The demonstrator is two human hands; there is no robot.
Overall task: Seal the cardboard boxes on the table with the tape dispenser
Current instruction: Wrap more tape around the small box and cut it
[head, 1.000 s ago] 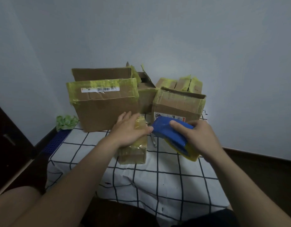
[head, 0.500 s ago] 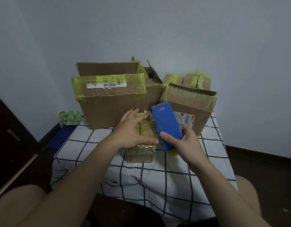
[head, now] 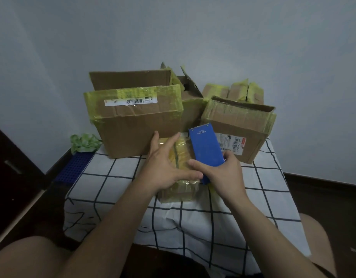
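Left hand [head: 165, 167] on small box [head: 181, 192], right hand [head: 223, 174] around tape dispenser [head: 206, 149] (blue)

Four cardboard boxes count plainly: one large labelled box [head: 137, 135], one open box [head: 191, 111] behind it, one right-hand box [head: 233, 125] and one small taped box [head: 181, 192]. The taped pieces [head: 233, 92] at the back right are too bunched to count. There is one tape dispenser [head: 206, 149], one left hand [head: 165, 169], one right hand [head: 227, 175], one checked cloth [head: 121, 189], one green wad [head: 83, 142].
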